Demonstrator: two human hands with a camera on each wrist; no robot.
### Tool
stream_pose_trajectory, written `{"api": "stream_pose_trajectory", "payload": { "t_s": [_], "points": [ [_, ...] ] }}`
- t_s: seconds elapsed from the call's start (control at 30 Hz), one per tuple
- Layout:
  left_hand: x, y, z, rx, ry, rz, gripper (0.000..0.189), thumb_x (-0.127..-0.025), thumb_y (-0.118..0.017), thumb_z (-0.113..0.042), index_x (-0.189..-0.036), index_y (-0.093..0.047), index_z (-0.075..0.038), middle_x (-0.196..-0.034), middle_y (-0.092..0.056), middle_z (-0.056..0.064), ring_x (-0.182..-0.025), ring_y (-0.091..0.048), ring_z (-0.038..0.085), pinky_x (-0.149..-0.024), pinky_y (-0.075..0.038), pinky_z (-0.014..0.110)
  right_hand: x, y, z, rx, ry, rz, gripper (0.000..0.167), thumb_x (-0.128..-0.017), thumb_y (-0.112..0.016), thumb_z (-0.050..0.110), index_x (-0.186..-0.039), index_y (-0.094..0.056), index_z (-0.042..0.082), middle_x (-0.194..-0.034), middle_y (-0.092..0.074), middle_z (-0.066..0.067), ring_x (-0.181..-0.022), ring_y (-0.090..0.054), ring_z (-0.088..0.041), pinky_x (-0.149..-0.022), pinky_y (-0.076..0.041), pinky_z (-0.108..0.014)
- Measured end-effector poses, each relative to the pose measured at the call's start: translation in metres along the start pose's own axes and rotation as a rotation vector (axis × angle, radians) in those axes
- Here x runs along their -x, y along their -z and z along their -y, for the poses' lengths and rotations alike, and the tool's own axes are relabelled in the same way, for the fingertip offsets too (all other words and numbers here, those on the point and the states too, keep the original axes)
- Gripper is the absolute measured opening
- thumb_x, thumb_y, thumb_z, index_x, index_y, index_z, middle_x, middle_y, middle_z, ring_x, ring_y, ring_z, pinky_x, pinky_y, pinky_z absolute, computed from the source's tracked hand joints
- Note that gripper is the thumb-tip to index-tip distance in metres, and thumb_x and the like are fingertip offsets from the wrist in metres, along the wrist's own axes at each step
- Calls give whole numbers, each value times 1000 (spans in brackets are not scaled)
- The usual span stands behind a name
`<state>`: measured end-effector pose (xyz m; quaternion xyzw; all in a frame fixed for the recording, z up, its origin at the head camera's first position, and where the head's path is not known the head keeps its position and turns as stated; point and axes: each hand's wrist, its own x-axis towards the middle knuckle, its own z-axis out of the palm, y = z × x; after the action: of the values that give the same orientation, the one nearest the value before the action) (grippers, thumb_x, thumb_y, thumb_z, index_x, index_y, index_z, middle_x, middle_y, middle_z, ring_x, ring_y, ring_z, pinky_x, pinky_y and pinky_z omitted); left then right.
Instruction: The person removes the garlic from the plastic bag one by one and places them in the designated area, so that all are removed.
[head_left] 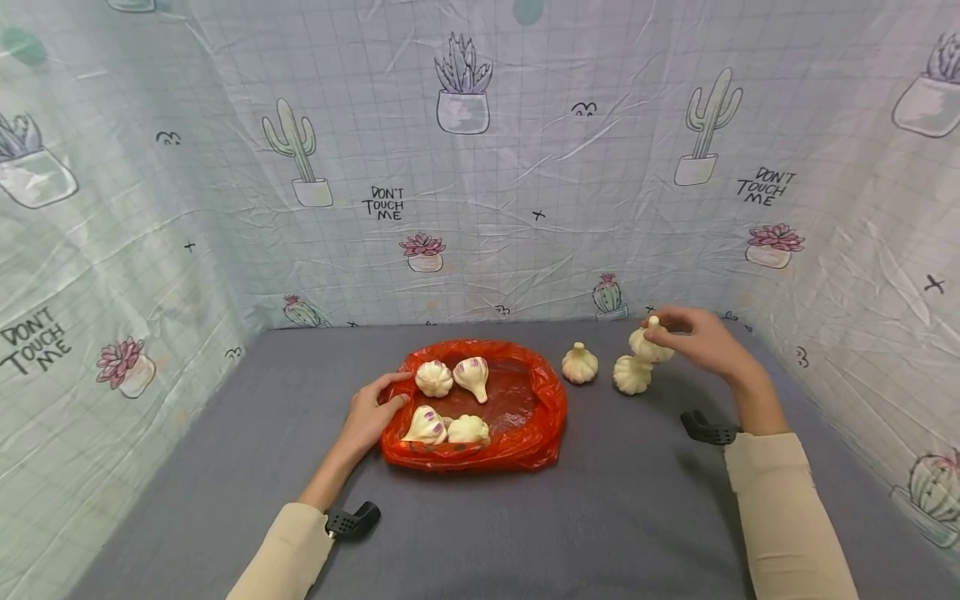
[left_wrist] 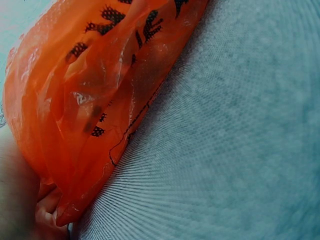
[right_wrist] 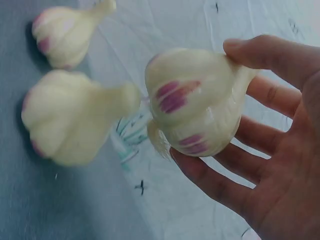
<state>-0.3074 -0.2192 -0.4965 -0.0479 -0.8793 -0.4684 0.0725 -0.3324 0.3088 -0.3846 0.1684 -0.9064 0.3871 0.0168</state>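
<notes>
My right hand holds a garlic bulb between thumb and fingers, raised off the table. It is pale with purple patches, and its stem lies by my thumb. Just below it in the head view stands a second bulb, with a third bulb to its left. My left hand pinches the left rim of an open red plastic bag. Several garlic bulbs lie inside the bag, toward its left side. In the left wrist view, the bag hides most of my left fingers.
A grey cloth-covered table lies beneath everything. Pale sheeting printed with potted cacti rises behind the table and at both sides. A black wrist camera is on the left wrist, another camera on the right.
</notes>
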Motion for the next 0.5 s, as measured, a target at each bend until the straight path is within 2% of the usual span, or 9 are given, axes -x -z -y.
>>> {"api": "stream_pose_trajectory", "payload": {
  "t_s": [0.2,0.37,0.5],
  "points": [
    [1,0,1,0,6,-2,39,-97,-67,-17,-136,-68,-20,-146,-61,13,-140,-54,33,-114,-43,52,4,4,-20,10,-76,-35,45,-104,-62,36,-131,-63,0,-137,-61,-26,-132,-54,-49,-101,-46,-64],
    [1,-1,1,9,5,1,39,-97,-67,-17,-136,-68,-21,-147,-61,13,-140,-54,33,-114,-44,52,7,5,-38,32,-145,-21,50,-104,-61,36,-134,-60,-3,-142,-56,-32,-133,-51,-55,-98,-48,-66],
    [0,-1,1,9,-1,0,38,-97,-67,-17,-136,-69,-21,-147,-61,13,-139,-54,33,-113,-44,52,7,3,-52,43,-165,-19,48,-103,-63,34,-132,-61,-4,-140,-57,-34,-131,-52,-55,-97,-49,-64]
  ]
}}
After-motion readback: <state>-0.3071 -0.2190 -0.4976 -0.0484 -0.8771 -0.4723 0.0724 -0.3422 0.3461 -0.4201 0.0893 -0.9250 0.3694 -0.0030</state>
